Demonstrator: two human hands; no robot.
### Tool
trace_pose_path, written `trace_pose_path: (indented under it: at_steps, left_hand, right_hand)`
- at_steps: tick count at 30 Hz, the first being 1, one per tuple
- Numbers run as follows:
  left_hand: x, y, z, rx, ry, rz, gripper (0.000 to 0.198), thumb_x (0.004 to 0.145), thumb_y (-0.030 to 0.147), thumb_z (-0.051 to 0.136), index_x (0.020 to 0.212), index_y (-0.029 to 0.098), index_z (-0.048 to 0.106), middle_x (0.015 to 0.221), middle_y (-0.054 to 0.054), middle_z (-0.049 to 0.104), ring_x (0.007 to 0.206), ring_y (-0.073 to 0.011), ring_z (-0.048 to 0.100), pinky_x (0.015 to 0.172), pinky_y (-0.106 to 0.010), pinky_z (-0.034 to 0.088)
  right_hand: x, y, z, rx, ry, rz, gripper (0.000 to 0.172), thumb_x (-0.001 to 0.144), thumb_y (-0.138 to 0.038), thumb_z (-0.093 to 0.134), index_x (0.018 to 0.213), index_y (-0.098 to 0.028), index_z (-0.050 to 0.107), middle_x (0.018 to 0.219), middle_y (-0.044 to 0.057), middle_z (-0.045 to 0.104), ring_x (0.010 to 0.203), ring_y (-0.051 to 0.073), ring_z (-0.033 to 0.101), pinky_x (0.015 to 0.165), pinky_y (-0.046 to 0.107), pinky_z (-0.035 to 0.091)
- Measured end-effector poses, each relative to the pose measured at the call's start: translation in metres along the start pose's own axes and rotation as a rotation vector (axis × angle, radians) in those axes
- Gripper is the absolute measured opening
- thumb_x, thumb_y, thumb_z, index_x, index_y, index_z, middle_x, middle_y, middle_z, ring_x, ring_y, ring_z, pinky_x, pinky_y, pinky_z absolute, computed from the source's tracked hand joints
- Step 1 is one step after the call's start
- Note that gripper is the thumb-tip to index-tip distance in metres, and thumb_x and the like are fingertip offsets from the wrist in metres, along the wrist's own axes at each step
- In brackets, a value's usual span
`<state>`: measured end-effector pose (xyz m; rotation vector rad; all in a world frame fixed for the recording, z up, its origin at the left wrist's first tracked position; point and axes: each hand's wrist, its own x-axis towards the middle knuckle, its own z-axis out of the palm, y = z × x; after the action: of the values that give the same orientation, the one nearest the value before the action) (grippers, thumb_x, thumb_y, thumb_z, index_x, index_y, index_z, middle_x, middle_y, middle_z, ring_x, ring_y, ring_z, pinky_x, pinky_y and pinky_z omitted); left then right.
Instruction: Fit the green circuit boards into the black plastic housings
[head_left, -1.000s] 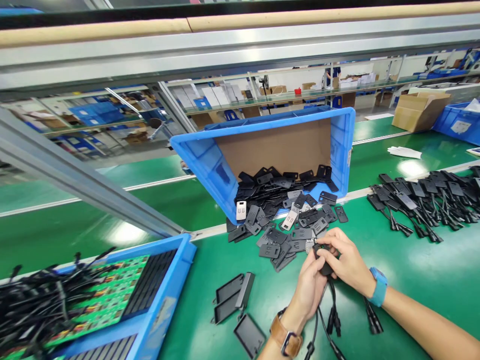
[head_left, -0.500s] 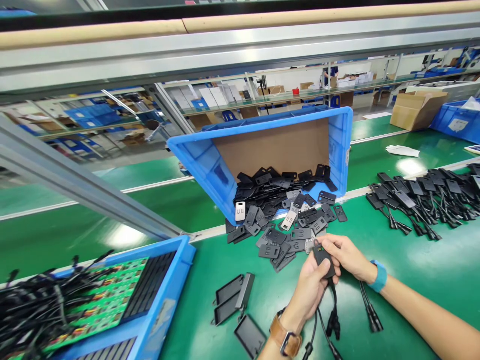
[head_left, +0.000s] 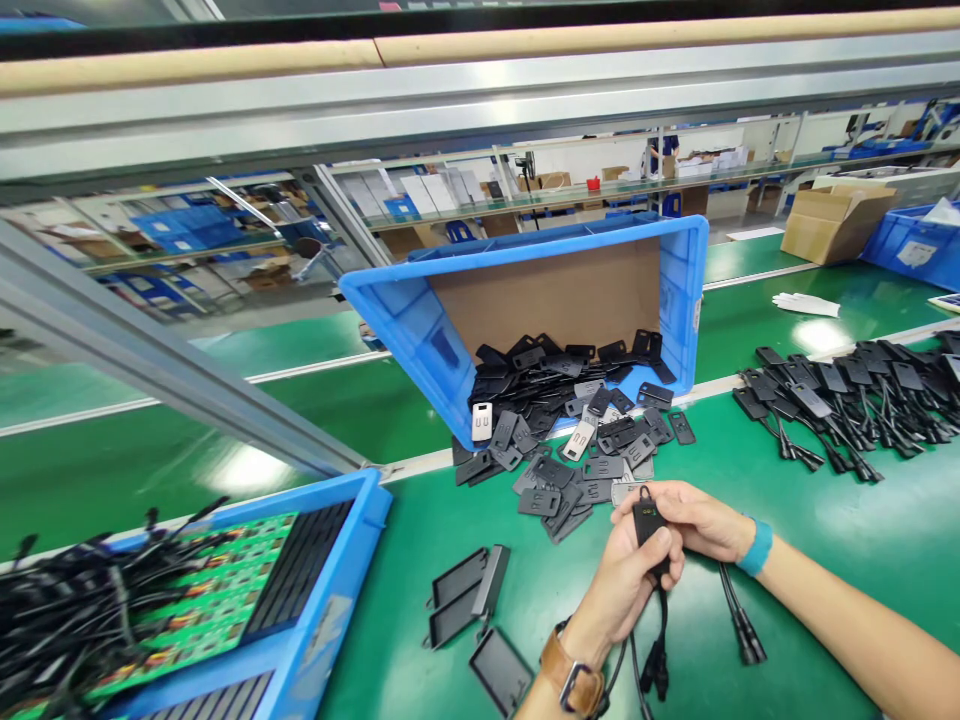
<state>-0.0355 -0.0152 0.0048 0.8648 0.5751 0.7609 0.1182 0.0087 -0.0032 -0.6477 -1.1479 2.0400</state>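
My left hand [head_left: 621,570] is closed round a small black controller box [head_left: 649,530], its thumb lying across the front face. Black cables with connectors [head_left: 657,670] hang from the box's lower end. My right hand [head_left: 694,520] grips the same box from the right, fingers at its upper edge and behind it. A small loop shows at the top of the box. Just beyond my hands lies a heap of flat black covers [head_left: 555,480]. To the left are several open black box shells [head_left: 499,668]. Another pair of connectors [head_left: 742,625] hangs or lies below my right wrist.
A tilted blue crate [head_left: 525,258] spills covers onto the green table [head_left: 405,540]. At left, a blue tray [head_left: 352,570] holds circuit boards [head_left: 225,590] and cables. Rows of cabled boxes [head_left: 840,390] lie at right. A white glove [head_left: 806,304] and cardboard box [head_left: 832,222] sit farther back.
Both hands have shifted slightly with the box, which now stands more upright. My right hand's fingers have moved a little down from the top loop, onto the box's edge.
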Motion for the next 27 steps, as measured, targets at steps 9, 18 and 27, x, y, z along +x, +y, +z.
trace_pose_path:
  at_steps: [9, 18, 27]
  left_hand:
    - [0.004, -0.002, -0.003, -0.012, 0.137, 0.053, 0.037, 0.077, 0.044, 0.076, 0.089, 0.016, 0.055, 0.067, 0.001, 0.052, 0.055, -0.0096, 0.045, 0.05, -0.024, 0.03]
    - [0.01, -0.01, -0.009, 0.055, 0.255, 0.08, 0.043, 0.074, 0.04, 0.08, 0.099, 0.016, 0.055, 0.067, 0.002, 0.055, 0.058, -0.0108, 0.047, 0.053, -0.025, 0.034]
    - [0.01, -0.011, -0.008, 0.097, 0.279, 0.051, 0.042, 0.075, 0.04, 0.079, 0.099, 0.016, 0.055, 0.068, 0.002, 0.054, 0.059, -0.0104, 0.046, 0.054, -0.025, 0.035]
  right_hand:
    - [0.002, -0.007, 0.003, -0.407, 0.311, -0.277, 0.042, 0.081, -0.05, 0.074, 0.107, -0.018, 0.065, 0.104, 0.008, 0.066, 0.096, 0.02, 0.064, 0.089, 0.034, 0.051]
    - [0.001, -0.009, 0.007, -0.867, 0.497, -0.448, 0.011, 0.088, -0.029, 0.064, 0.093, -0.019, 0.068, 0.09, 0.004, 0.064, 0.08, 0.017, 0.06, 0.074, 0.031, 0.05]
    - [-0.002, -0.011, 0.015, -0.921, 0.519, -0.475, 0.008, 0.091, -0.026, 0.062, 0.086, -0.02, 0.066, 0.085, 0.003, 0.064, 0.078, 0.017, 0.06, 0.073, 0.031, 0.048]
